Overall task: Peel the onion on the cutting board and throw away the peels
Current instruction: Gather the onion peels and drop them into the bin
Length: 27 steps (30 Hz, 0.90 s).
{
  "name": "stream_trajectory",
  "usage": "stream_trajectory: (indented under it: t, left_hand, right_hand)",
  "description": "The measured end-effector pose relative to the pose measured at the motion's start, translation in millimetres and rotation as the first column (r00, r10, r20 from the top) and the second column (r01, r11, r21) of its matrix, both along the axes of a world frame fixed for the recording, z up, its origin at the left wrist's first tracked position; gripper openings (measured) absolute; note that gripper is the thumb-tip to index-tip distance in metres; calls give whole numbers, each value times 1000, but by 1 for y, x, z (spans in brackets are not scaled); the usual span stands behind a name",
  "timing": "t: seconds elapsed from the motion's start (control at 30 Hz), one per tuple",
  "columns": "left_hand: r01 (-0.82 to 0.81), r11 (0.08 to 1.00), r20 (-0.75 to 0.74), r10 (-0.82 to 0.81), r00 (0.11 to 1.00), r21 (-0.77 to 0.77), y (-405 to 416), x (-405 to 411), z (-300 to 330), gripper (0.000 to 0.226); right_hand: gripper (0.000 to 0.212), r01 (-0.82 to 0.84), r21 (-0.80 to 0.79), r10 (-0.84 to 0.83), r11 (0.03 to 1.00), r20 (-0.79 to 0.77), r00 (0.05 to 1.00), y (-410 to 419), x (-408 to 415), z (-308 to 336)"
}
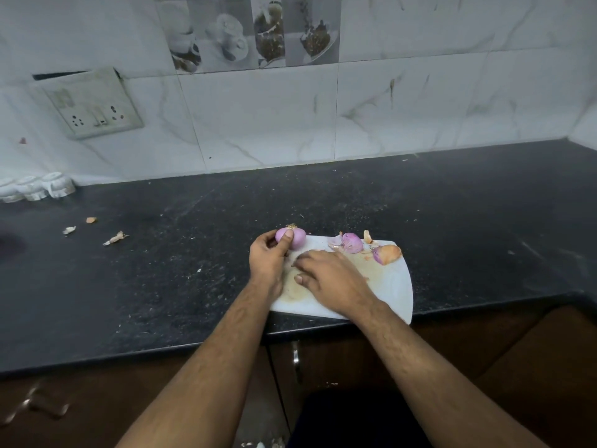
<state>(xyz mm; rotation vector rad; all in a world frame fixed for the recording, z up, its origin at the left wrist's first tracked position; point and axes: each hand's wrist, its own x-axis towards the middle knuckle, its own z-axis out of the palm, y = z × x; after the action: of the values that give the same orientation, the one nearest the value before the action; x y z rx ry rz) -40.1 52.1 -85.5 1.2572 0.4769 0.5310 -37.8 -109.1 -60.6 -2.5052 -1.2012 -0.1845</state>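
My left hand (269,257) grips a peeled pale-purple onion (295,237) at the far left corner of the white cutting board (392,286). Its root tuft points up. My right hand (326,278) lies palm down on the middle of the board, fingers spread toward the left, with nothing visibly held. Purple onion peels (350,242) and an orange-brown peel piece (387,253) lie along the board's far edge, to the right of the onion.
The board sits on a dark stone counter (161,253) near its front edge. Small peel scraps (114,238) lie at the counter's left. White containers (35,187) stand at the back left under a wall socket (93,106). Brown cabinets lie below.
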Motion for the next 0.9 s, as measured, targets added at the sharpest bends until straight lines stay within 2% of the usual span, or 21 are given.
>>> stream_trajectory:
  t: [0.07, 0.17, 0.27, 0.43, 0.5, 0.57, 0.63, 0.73, 0.9]
  left_hand:
    - [-37, 999, 8, 37, 999, -13, 0, 1, -2, 33]
    - [-51, 999, 5, 50, 999, 12, -1, 1, -3, 34]
    - [-72, 997, 7, 72, 997, 39, -3, 2, -3, 37]
    - [-76, 993, -18, 78, 997, 90, -5, 0, -1, 41]
    - [-96, 982, -46, 105, 993, 160, -7, -1, -1, 42]
    - [-135, 967, -64, 152, 986, 215, -8, -3, 1, 40]
    - [-176, 958, -68, 196, 978, 227, -10, -5, 3, 36]
    - [-181, 957, -77, 203, 976, 228, -12, -8, 7, 36]
    - [-129, 941, -97, 166, 981, 312, -12, -8, 6, 41]
  right_hand:
    - [40, -78, -16, 78, 997, -1, 997, 11, -6, -4]
    - [44, -95, -80, 94, 992, -18, 995, 13, -2, -5]
    - [44, -80, -189, 93, 979, 60, 994, -4, 3, -3]
    - [42, 135, -120, -118, 984, 140, 983, -33, 4, -4]
    - [41, 111, -86, -100, 990, 121, 988, -29, 6, -4]
    - [44, 42, -68, -40, 997, 39, 998, -19, 7, -4]
    - [50, 3, -117, -2, 993, 9, 1000, -5, 8, -5]
    - [52, 30, -170, -31, 985, -2, 1000, 8, 9, -7]
    - [40, 200, -83, -185, 976, 164, 969, -9, 8, -11]
